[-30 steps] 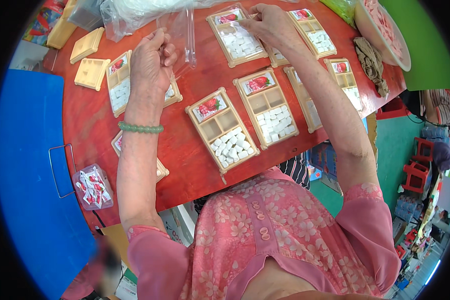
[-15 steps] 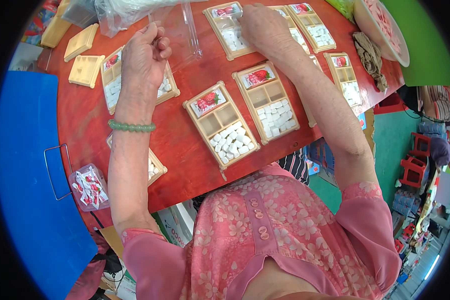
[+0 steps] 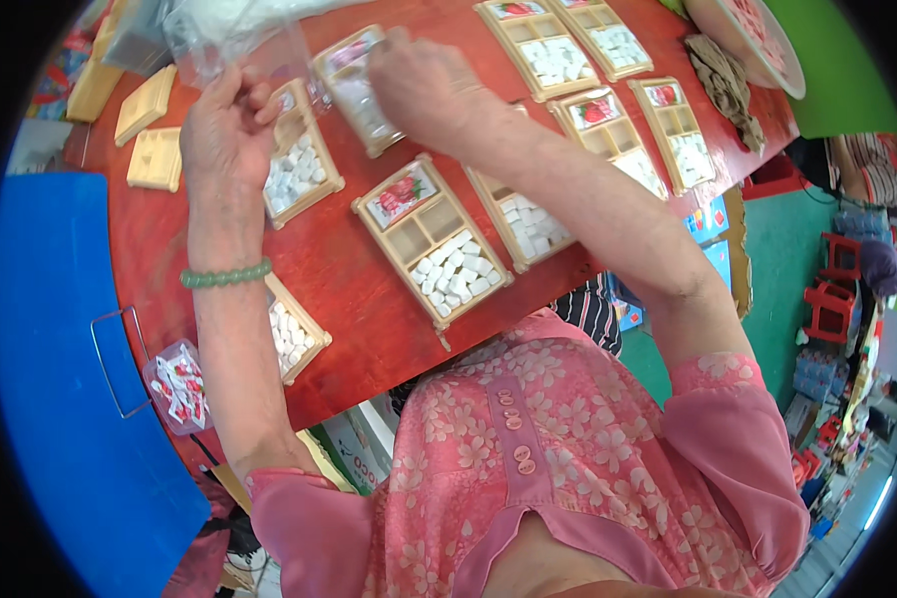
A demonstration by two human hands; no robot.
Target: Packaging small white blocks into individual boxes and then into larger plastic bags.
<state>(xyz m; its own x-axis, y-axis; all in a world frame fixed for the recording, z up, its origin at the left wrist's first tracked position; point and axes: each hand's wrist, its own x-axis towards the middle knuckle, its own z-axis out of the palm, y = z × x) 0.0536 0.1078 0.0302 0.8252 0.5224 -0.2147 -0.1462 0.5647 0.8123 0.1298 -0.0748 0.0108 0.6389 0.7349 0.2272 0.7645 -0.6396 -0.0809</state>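
Note:
In my right hand [image 3: 424,88] is a cream divided tray [image 3: 357,92], gripped by its right side at the far part of the table. This tray, a little blurred, holds white pieces and a sachet with a strawberry picture. My left hand [image 3: 231,125], a green bead bracelet at its wrist, pinches a clear plastic bag [image 3: 294,55] that spreads toward the tray. Below the left fingers lies another filled tray [image 3: 301,159]. Nearer to me are two more trays [image 3: 434,244] [image 3: 528,219] with white marshmallow-like pieces, strawberry sachets and two bare compartments each; my right forearm partly covers one.
Several filled trays [image 3: 538,50] stand at the far right, near a brown cloth [image 3: 723,85] and a white bowl [image 3: 789,60] of pink pieces. Bare trays [image 3: 154,157] lie far left. A clear box of sachets [image 3: 179,389] sits at the left edge, beside a blue panel [image 3: 70,349].
My right hand has brought the tray leftward, closer to the clear bag. My left hand has shifted left and slightly down. The whole view has moved a little.

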